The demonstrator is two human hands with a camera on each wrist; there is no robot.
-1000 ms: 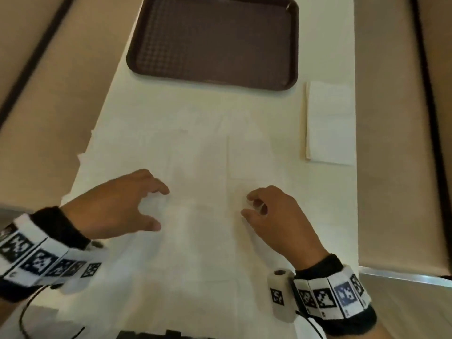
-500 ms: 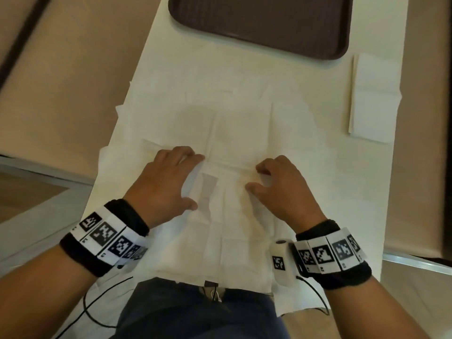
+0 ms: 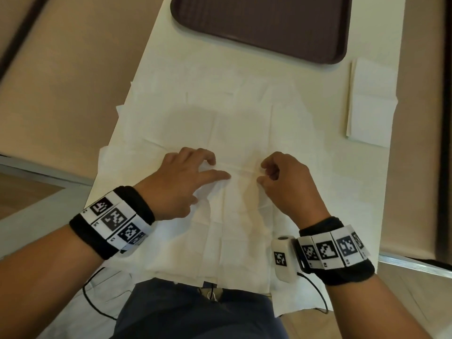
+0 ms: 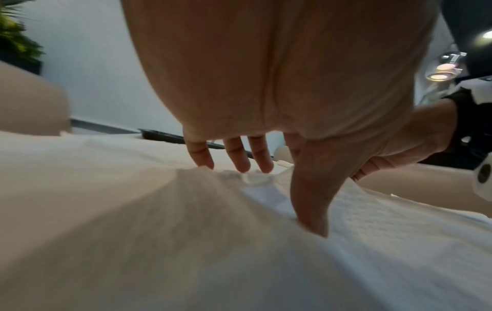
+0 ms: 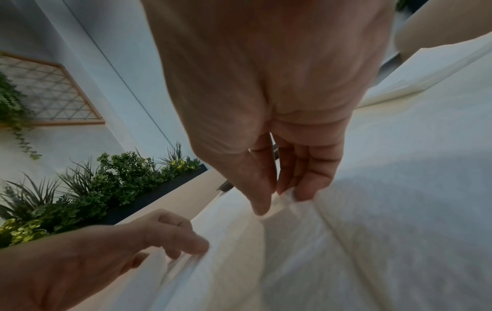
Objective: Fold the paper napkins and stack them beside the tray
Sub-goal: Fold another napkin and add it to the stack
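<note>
No readable text or labels

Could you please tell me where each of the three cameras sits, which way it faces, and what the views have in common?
Head: worn on the head, looking down at the unfolded napkin, brown tray, folded napkin stack; both forearms and lap show.
Left wrist: under the left hand, looking along its fingers towards the tray's edge.
Right wrist: under the right hand, facing a planter; the left hand shows too.
Shared: all show the unfolded napkin's lifted edge.
</note>
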